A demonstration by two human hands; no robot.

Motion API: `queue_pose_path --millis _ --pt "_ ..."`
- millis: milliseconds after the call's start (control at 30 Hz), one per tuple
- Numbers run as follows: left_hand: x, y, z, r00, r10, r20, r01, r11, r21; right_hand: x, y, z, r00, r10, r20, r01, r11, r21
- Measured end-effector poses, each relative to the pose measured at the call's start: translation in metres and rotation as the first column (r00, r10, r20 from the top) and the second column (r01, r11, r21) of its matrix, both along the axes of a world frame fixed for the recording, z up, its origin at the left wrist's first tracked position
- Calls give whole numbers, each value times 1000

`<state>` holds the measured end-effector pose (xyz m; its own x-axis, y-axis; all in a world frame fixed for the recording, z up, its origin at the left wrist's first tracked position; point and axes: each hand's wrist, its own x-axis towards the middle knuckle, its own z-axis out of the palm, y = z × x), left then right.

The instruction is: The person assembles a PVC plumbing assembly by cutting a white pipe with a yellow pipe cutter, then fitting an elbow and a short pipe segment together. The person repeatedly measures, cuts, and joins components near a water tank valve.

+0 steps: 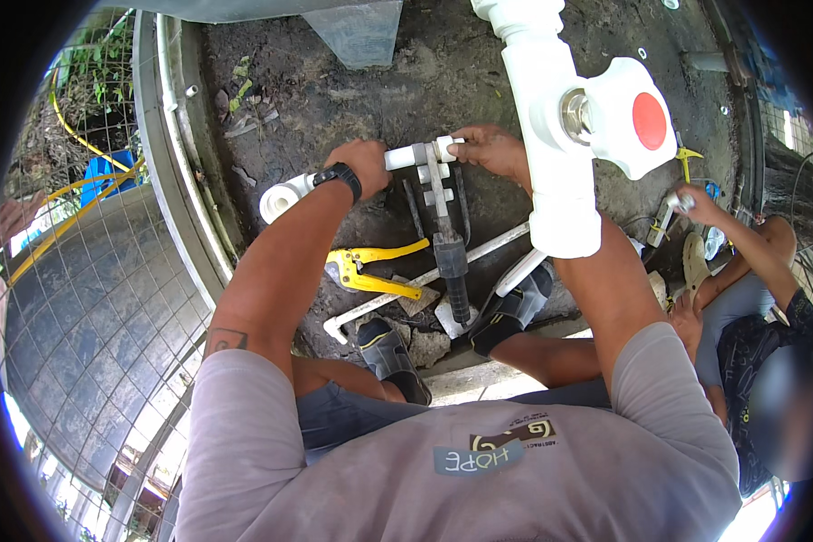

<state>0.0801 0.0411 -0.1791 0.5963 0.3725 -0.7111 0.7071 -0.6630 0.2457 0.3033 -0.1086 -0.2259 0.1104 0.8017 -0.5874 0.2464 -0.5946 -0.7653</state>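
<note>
My left hand (363,165), with a black watch at the wrist, is closed round a white plastic pipe (401,158). A wide white elbow (282,200) ends that pipe on the left. The pipe's right end meets the head of a pipe welding iron (436,185), whose black handle (453,271) points toward me. On the head's other side, the fingers of my right hand (492,147) are closed on a small white pipe fitting (445,148). A large white valve (551,135) with a red-centred knob looms close in front and hides my right wrist.
A yellow pipe cutter (370,268) lies left of the iron's handle. Below it runs a thin white pipe (397,294) with an elbow. Shoes of my feet flank the handle. At right a co-worker's hand (693,203) holds something small. Wire mesh (81,298) borders the left.
</note>
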Motion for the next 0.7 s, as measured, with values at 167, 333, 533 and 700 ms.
queue_pose_path --millis 167,333,533,700 --pt "1 -3 -4 999 29 38 -31 998 49 6 -4 -15 995 -28 -93 26 1000 -17" --pt "-5 8 -17 996 -49 78 52 998 -37 -3 -6 -11 997 -49 -53 52 997 57" --pt "14 26 -12 989 -38 -142 -11 943 -332 -11 -13 -16 999 -25 33 16 970 241" --pt "10 19 -19 998 -29 -55 15 970 -243 -18 -14 -9 995 -95 38 83 968 235"
